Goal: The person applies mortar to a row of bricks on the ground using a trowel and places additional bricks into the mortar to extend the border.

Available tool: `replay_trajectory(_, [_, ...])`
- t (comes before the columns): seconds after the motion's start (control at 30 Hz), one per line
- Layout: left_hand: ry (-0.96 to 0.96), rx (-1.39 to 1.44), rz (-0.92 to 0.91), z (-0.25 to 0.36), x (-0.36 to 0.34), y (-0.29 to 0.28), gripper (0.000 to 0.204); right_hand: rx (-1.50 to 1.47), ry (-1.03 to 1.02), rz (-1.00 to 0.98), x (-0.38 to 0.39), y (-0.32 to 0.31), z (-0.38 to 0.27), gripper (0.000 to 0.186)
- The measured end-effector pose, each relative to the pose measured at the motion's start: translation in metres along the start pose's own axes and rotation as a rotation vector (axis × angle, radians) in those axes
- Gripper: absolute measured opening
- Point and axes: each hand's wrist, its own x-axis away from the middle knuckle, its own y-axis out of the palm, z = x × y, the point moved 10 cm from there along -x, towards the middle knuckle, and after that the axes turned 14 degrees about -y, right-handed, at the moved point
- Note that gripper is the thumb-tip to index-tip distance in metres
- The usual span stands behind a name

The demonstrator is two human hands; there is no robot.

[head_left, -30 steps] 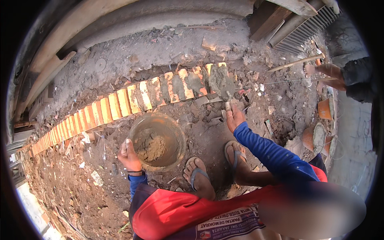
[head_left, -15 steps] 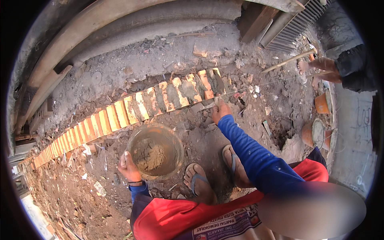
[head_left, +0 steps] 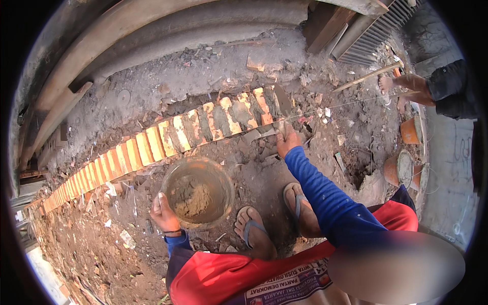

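Right hand [head_left: 288,140]: wrapped around the handle of a trowel [head_left: 283,101], at the right end of the brick row. Blade: dark, tilted, pointing away from the person, just beside the last brick; whether it touches cannot be told.

Left hand [head_left: 164,214]: closed on the left rim of a bucket [head_left: 228,184], thumb on top, other fingers partly hidden. Contents: a heap of mortar [head_left: 194,201].

Bricks [head_left: 154,142]: one long row, set side by side, grey mortar smeared over those toward the right end. Bucket on the near side of the row, on rough soil, beside the sandalled feet [head_left: 252,231].

String [head_left: 345,105]: from the row's right end toward another person's bare leg [head_left: 413,81].

Risks, as judged: the blade could snag or push the string, its neck being close to it; the end brick could be knocked askew by a sideways press, having no neighbour on its right; mortar could slide off the open end; the bucket could tip if the left hand pulls hard on its rim over uneven ground.

Differences from one second ago: the thick grey lump that covered the row's end is gone from view there, and the blade shows largely bare. Left hand: unchanged on the rim. Half a second ago: blade barely distinguishable; right hand slightly further left.
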Motion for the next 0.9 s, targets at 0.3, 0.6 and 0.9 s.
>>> replay_trajectory(0.3, [-0.023,-0.112,0.002,-0.003,-0.005,-0.002,0.027,0.263,-0.23,-0.39,-0.029,-0.005,0.027,0.045])
replay_trajectory(0.6, [0.026,-0.044,-0.01,-0.001,-0.005,-0.002,0.026,0.322,-0.233,-0.431,0.014,0.021,0.022,0.052])
replay_trajectory(0.9, [-0.037,0.117,-0.053,-0.006,-0.004,0.001,0.024,0.093,-0.094,-0.136,0.037,0.047,-0.013,0.044])
